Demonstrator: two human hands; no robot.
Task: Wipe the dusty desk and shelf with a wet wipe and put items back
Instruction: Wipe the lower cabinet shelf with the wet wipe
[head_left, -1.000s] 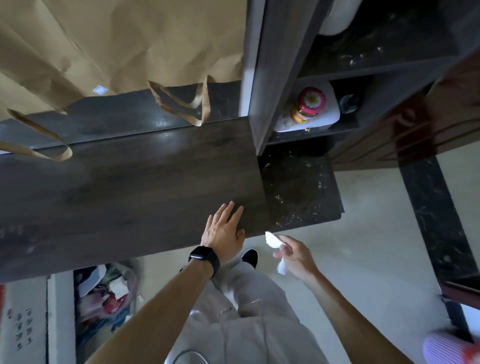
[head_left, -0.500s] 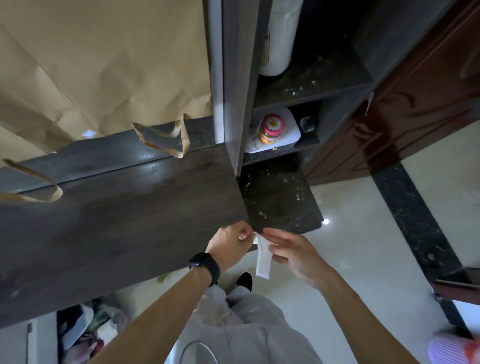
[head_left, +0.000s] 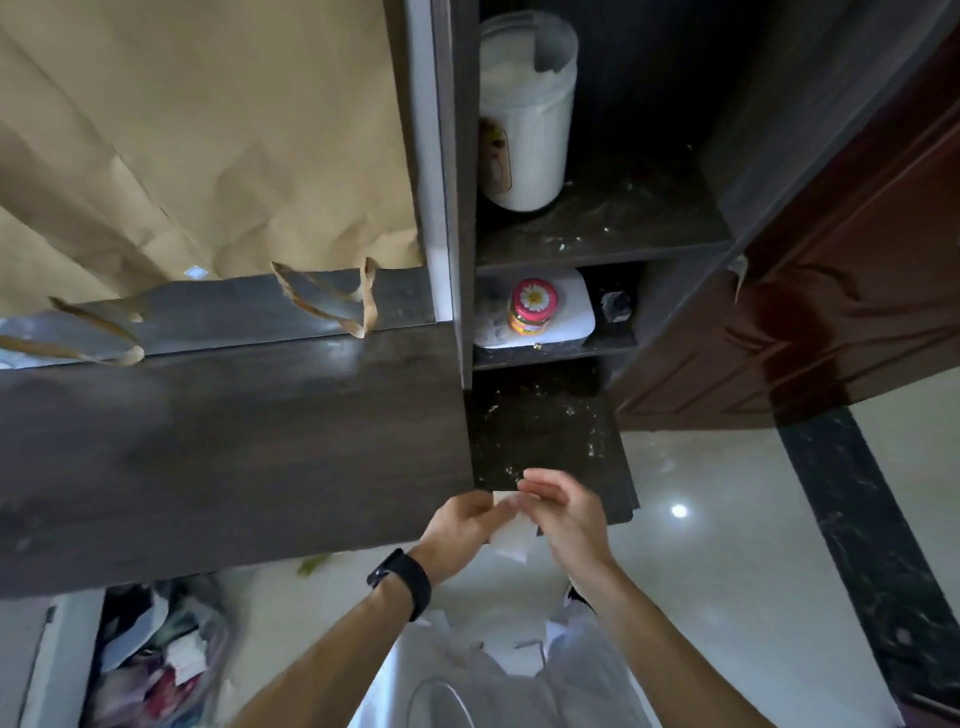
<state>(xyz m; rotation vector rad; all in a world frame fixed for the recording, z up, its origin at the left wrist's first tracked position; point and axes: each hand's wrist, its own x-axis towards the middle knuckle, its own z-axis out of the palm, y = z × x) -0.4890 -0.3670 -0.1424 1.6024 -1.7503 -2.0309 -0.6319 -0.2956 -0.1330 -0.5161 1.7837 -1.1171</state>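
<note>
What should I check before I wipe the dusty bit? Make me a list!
1. Holding the wipe: ok, the left hand and right hand both pinch it.
2. Is the wipe wet: cannot tell.
3. Nothing on the dusty ledge: ok.
4. Emptied the lower shelf: not ok, a jar and a white box are there.
5. Emptied the top shelf: not ok, a tub stands there.

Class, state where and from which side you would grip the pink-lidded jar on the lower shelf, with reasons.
Probably round the jar, below its lid, from the open front: it stands upright on a white box, with the shelf board close above.
</note>
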